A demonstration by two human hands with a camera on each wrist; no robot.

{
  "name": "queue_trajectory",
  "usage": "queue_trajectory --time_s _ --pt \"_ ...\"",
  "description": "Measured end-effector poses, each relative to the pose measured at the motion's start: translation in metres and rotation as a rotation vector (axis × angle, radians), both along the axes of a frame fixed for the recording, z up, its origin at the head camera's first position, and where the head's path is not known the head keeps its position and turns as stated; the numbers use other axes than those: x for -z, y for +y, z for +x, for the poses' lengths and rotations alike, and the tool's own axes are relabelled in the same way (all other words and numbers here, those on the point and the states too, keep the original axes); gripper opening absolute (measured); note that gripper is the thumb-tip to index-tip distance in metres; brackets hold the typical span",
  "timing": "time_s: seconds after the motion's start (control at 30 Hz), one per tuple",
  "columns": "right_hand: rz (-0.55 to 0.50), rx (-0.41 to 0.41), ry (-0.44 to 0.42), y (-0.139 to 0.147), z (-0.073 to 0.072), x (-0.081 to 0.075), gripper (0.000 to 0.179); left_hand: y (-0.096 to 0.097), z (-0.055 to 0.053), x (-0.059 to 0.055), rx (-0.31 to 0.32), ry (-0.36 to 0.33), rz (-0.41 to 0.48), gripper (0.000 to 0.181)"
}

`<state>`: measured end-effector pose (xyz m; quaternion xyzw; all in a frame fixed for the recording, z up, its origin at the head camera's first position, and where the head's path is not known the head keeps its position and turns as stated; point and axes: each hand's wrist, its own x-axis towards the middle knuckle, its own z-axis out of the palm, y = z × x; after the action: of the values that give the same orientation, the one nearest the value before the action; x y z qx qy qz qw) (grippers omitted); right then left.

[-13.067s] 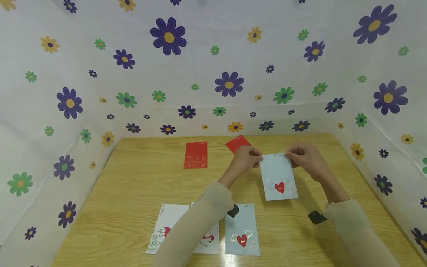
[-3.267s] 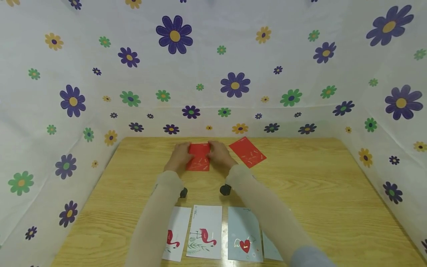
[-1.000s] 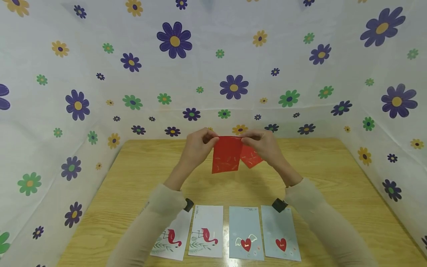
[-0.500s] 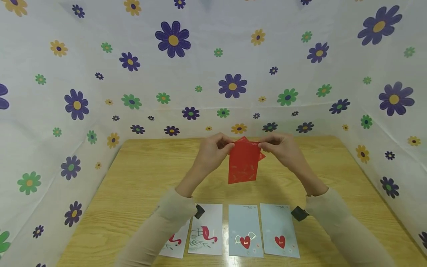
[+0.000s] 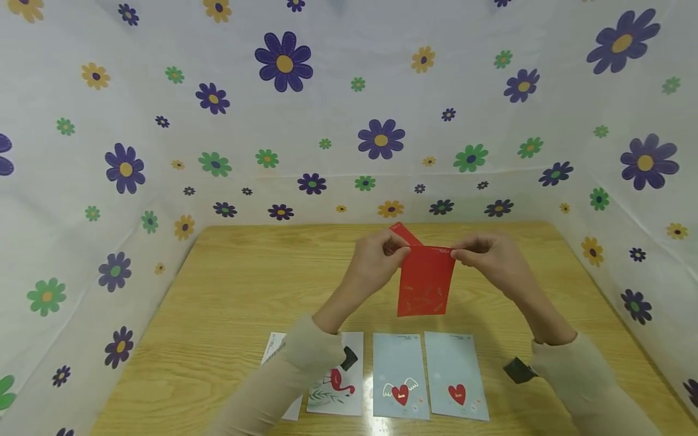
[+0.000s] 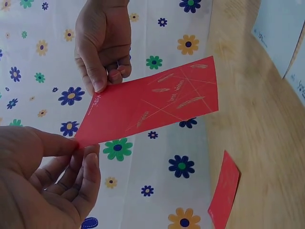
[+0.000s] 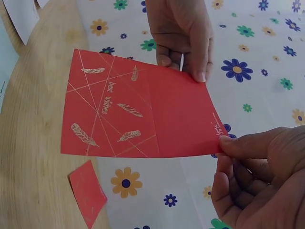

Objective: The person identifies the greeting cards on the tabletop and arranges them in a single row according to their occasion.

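Observation:
A red greeting card (image 5: 426, 281) hangs above the table, tilted. It bears gold feathers, crossing lines and the words "best wishes", readable in the right wrist view. My left hand (image 5: 376, 260) pinches its top left corner between thumb and fingers, and my right hand (image 5: 488, 257) pinches the top right corner. Both hands also show in the left wrist view, the left hand (image 6: 52, 176) nearer and the right hand (image 6: 105, 47) beyond it. Behind the held card lies a second red card (image 5: 405, 232), partly hidden by it and my left hand.
Along the front of the wooden table (image 5: 234, 278) lie two flamingo cards, one (image 5: 332, 396) partly under my left sleeve, the other (image 5: 291, 409) mostly hidden. Right of them lie a winged-heart card (image 5: 398, 363) and a light-blue heart card (image 5: 455, 363). Flowered cloth (image 5: 332, 121) encloses the table.
The light-blue card both hands held at first now lies rightmost in the front row. Since then both hands have lifted the left red card and carried it rightward and nearer, overlapping the other red card.

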<state>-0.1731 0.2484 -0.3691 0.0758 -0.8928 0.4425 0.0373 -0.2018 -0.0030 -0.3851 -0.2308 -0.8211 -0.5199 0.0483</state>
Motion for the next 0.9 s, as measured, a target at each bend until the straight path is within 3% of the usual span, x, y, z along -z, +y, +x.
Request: queue_trajectory --time_s 0.37,0.7,0.9 --pt "0.049 -0.007 -0.071 0.027 0.015 0.007 0.024 0.025 0.010 0.019 0.067 -0.107 0.014 0.006" --pt "0.115 -0.058 -0.204 0.059 0.025 0.012 0.024 0.056 0.023 0.035 0.154 -0.204 0.053 0.006" --pt "0.146 -0.095 -0.290 0.074 0.031 0.019 0.021 0.072 0.030 0.048 0.172 -0.290 0.054 0.006"
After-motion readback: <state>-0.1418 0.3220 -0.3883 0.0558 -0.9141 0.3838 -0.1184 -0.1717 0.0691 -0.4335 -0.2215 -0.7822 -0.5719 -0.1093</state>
